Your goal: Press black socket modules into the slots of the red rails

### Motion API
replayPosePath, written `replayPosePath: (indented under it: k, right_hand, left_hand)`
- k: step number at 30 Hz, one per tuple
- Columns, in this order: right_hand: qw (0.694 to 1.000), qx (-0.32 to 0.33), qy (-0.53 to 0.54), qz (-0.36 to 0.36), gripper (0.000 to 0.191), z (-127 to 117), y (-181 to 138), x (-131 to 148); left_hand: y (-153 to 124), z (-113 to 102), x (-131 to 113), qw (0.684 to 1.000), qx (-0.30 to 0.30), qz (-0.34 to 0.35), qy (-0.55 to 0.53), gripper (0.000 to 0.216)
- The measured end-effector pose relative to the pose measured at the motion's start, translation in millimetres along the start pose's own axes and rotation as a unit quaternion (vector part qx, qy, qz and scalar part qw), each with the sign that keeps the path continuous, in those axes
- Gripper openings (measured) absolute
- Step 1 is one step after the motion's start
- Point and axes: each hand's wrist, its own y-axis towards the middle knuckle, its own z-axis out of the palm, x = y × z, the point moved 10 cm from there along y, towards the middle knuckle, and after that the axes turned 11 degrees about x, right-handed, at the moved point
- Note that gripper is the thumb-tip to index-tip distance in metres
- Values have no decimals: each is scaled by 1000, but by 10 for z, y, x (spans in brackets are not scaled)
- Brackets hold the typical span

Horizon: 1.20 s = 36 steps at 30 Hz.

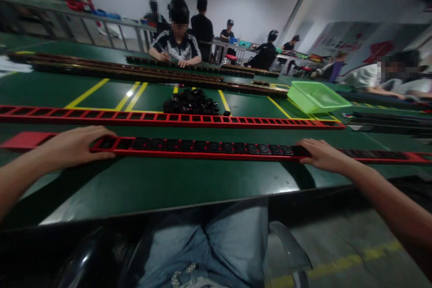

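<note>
A long red slotted rail (pixel 202 155) lies along the near side of the green table, and black square parts (pixel 214 146) fill most of its slots. Toward its left end, my left hand (pixel 83 144) is closed around the rail, thumb on the near side and fingers over the far side. My right hand (pixel 315 152) grips the same rail farther right, its fingers curled over the top. Just beyond lies a second red rail (pixel 189 120) with open slots. Behind that is a heap of small black parts (pixel 191 102).
A light green plastic basket (pixel 313 99) stands at the back right. Long dark brown strips (pixel 141 71) run across the far side of the table (pixel 189 184). A co-worker (pixel 178 36) sits opposite; another person (pixel 388 74) is at the right. Yellow tape lines mark the tabletop.
</note>
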Motion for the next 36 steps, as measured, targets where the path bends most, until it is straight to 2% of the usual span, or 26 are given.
replayPosePath:
  k: [2, 4, 5, 7, 9, 10, 12, 15, 17, 19, 21, 24, 36]
  right_hand:
    - [999, -26, 35, 28, 39, 65, 34, -336]
    - [996, -39, 63, 48, 46, 131, 127, -574]
    - [995, -45, 70, 54, 51, 142, 178, -617]
    - [994, -80, 71, 33, 72, 53, 249, -447]
    - [987, -147, 61, -17, 94, -167, 242, 47]
    - [982, -172, 55, -48, 96, -271, 220, 389]
    - [969, -222, 40, -106, 83, -457, 142, 1156]
    - [951, -257, 8, -172, 55, -556, 57, 2242]
    - [941, -285, 15, -179, 46, -568, 54, 2695]
    - [930, -329, 23, -162, 38, -573, 67, 2929]
    - [922, -358, 20, -147, 34, -547, 89, 3033]
    - [920, -372, 16, -125, 33, -499, 108, 3033]
    - [911, -387, 32, -142, 35, -456, 54, 3016]
  left_hand:
    - [50, 34, -302, 998, 48, 35, 33, 65]
    - [70, 31, -438, 996, 60, 52, 36, 57]
    - [64, 24, -457, 996, 59, 52, 37, 56]
    - [12, 5, -452, 997, 53, 47, 27, 55]
    - [-83, -14, -454, 998, 49, 41, 17, 54]
    - [-141, -19, -471, 998, 48, 38, 16, 53]
    - [-264, -13, -549, 998, 46, 28, 26, 51]
    - [-427, 20, -780, 998, 11, -11, 57, 49]
    - [-516, 38, -1040, 996, -53, -34, 66, 49]
    - [-578, 117, -1359, 992, -104, -35, 55, 51]
    - [-611, 222, -1635, 989, -133, -36, 60, 54]
    - [-650, 296, -1806, 982, -162, -64, 71, 53]
    - [-673, 313, -1792, 980, -187, -30, 61, 49]
